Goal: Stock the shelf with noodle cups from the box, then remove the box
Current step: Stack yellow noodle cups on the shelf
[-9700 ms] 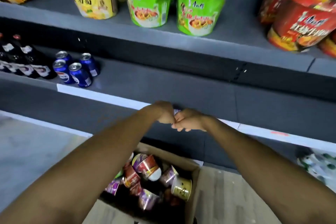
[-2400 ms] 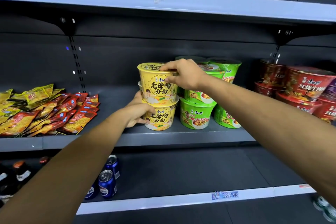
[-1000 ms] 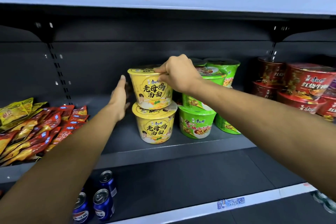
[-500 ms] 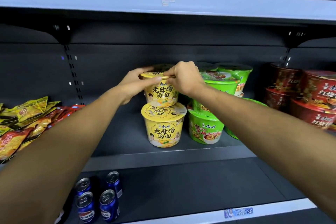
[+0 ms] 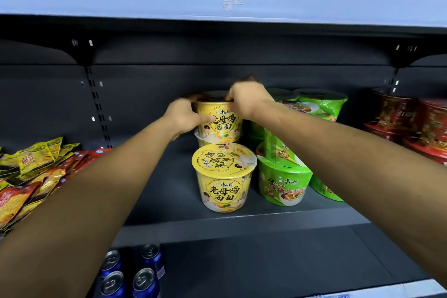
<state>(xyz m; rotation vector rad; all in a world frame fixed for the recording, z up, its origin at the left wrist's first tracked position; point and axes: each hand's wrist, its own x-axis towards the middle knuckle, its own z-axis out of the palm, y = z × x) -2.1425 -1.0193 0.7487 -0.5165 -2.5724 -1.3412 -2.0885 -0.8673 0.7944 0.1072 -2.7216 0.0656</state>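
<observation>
Dark grey middle shelf (image 5: 169, 191) is carrying all the noodle stock. The upper shelf (image 5: 145, 0) is running across the top w/ two small paper tags (image 5: 232, 2) on its front edge. Both forearms are reaching in from below toward centre.

- Far L of middle shelf: snack packets (image 5: 31, 176), yellow + red, are lying in a heap.
- Far R: red noodle cups (image 5: 411, 123) are standing stacked.
- R of centre: green noodle cups (image 5: 283, 184) are standing stacked, front + back rows, partly hidden by the R forearm.
- Centre: front yellow cup (image 5: 225, 181) is standing upright near the shelf edge, just beside the green ones, lid up.
- Directly behind it: held yellow cup (image 5: 223, 121) is sitting upright at second-tier height over a rear yellow cup (image 5: 202, 138). Only a sliver of the rear one is showing; cannot tell if the two are touching.

Grips:
- left grip (image 5: 183, 117) is wrapping the held cup's L wall, thumb lying across the label.
- right grip (image 5: 246, 101) is curling over the top rim on the R side, fingers bent onto the lid edge.

Blue drink cans (image 5: 145, 280) are standing on the lower shelf (image 5: 266, 268), bottom L.
</observation>
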